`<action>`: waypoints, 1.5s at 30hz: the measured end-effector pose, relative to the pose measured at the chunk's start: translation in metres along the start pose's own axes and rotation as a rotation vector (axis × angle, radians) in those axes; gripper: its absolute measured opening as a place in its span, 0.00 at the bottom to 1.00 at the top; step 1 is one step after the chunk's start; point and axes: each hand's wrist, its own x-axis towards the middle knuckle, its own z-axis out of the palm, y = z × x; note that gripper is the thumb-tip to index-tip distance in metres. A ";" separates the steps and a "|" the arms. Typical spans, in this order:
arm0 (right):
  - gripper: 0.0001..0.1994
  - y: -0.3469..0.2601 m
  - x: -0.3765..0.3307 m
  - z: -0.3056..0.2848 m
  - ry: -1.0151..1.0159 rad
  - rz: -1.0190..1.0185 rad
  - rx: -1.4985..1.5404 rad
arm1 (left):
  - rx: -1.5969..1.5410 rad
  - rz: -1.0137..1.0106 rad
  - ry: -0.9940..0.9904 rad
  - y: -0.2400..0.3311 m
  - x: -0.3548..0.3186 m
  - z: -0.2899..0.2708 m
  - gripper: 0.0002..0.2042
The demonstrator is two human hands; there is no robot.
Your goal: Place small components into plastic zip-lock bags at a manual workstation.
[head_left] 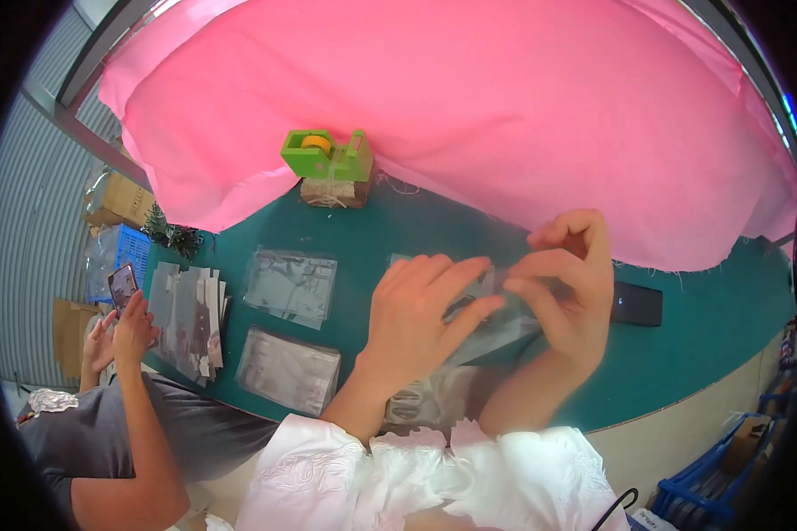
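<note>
Over the front of the green table, my left hand (421, 310) pinches the upper edge of a clear plastic bag (505, 333) between thumb and forefinger. Close beside it, my right hand (568, 288) also has thumb and forefinger closed at the bag's edge, its other fingers curled. The thin film hangs below the fingertips; its exact outline is hard to make out. Beneath my wrists lies a pile of clear bags (434, 398), partly covered by my arms. Left of my left hand are two flat stacks, an upper bag stack (290, 285) and a lower bag stack (288, 370).
A green tape dispenser (328, 159) is strapped to a brown block (335, 193) before a pink cloth (469, 106). A black box-like object (636, 304) lies right. At left, packets (186, 319) lie beside another person's hands (128, 332) holding a phone (123, 288).
</note>
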 end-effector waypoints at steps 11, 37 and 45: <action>0.07 0.008 0.000 0.017 -0.009 0.083 0.104 | 0.010 -0.047 -0.072 -0.008 -0.008 -0.012 0.10; 0.09 0.010 -0.008 -0.002 0.115 0.018 -0.029 | -0.078 -0.082 -0.119 -0.008 -0.008 -0.022 0.08; 0.10 0.011 -0.007 0.001 0.195 -0.037 -0.038 | -0.121 -0.122 -0.242 -0.007 -0.007 -0.028 0.09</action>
